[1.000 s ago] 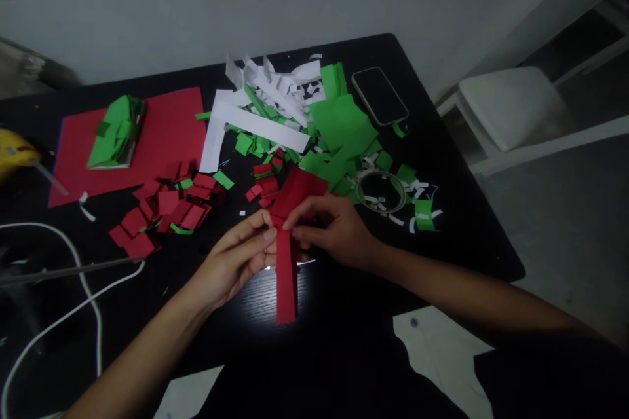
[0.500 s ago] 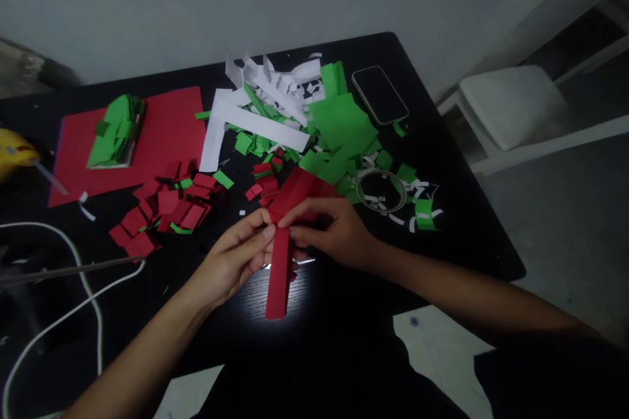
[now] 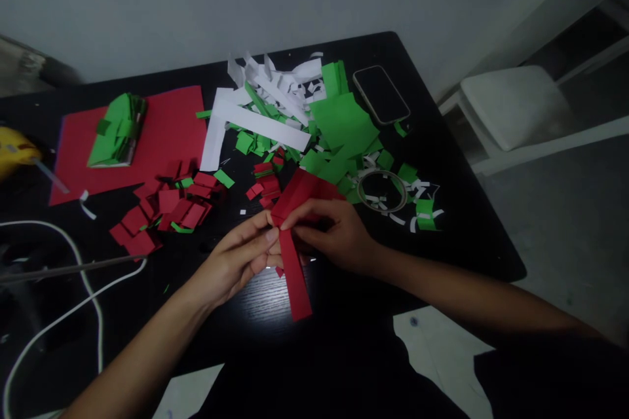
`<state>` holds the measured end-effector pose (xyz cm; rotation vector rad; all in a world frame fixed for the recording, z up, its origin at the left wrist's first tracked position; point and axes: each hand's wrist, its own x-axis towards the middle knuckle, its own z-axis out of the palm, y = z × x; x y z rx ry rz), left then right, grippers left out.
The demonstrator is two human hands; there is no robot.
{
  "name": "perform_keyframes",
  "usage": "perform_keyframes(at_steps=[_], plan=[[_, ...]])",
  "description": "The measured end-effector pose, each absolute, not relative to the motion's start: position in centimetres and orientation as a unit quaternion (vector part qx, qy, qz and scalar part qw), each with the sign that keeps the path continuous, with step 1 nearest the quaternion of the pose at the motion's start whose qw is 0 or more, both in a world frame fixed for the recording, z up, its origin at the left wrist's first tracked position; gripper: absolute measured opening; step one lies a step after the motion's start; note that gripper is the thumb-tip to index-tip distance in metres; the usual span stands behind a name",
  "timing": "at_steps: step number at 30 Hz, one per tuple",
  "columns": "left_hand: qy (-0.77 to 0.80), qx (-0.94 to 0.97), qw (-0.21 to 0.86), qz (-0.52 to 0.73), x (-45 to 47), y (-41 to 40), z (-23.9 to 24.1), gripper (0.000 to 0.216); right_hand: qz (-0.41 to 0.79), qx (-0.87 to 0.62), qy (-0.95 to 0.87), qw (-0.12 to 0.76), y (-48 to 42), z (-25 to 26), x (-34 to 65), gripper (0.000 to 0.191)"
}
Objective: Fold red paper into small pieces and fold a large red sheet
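Both hands meet over the middle of a black table. My left hand pinches a folded red paper strip with thumb and fingers. My right hand grips the same strip from the other side, fingers curled over it. The strip's upper part fans out wider behind the fingers, and its lower end hangs toward me, tilted right. A pile of small red paper squares lies to the left of my hands.
Green and white paper scraps are heaped at the back. A phone lies face up beyond them, a tape ring to the right. A red sheet carries a green bundle. White cable at left; white chair at right.
The strip's hanging lower end has swung from pointing down-left to down-right. Both hands have kept their hold and barely shifted.
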<state>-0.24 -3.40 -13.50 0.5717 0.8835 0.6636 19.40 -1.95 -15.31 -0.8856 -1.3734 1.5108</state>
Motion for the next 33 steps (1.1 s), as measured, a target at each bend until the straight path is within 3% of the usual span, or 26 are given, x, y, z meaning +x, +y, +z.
perform_keyframes(at_steps=[5,10,14,19,33], plan=[[0.438,0.418,0.737,0.299,-0.5,-3.3,-13.5,0.023,0.602,-0.370,-0.558,0.435,-1.8,-15.2,19.5,0.010],[0.499,0.674,0.402,0.366,-1.8,-3.5,-14.1,0.009,0.589,-0.377,-0.566,0.436,-1.6,-14.9,19.5,0.011],[0.384,0.779,0.273,0.413,-2.3,-3.4,-13.9,0.022,0.587,-0.385,-0.570,0.428,-1.7,-15.1,19.4,0.015],[0.306,0.850,0.240,0.356,-2.3,-3.1,-13.2,0.038,0.595,-0.378,-0.578,0.412,-1.8,-15.2,19.5,0.021],[0.328,0.841,0.229,0.365,-2.5,-2.8,-13.2,0.019,0.593,-0.336,-0.625,0.380,-1.8,-15.0,19.6,0.019]])
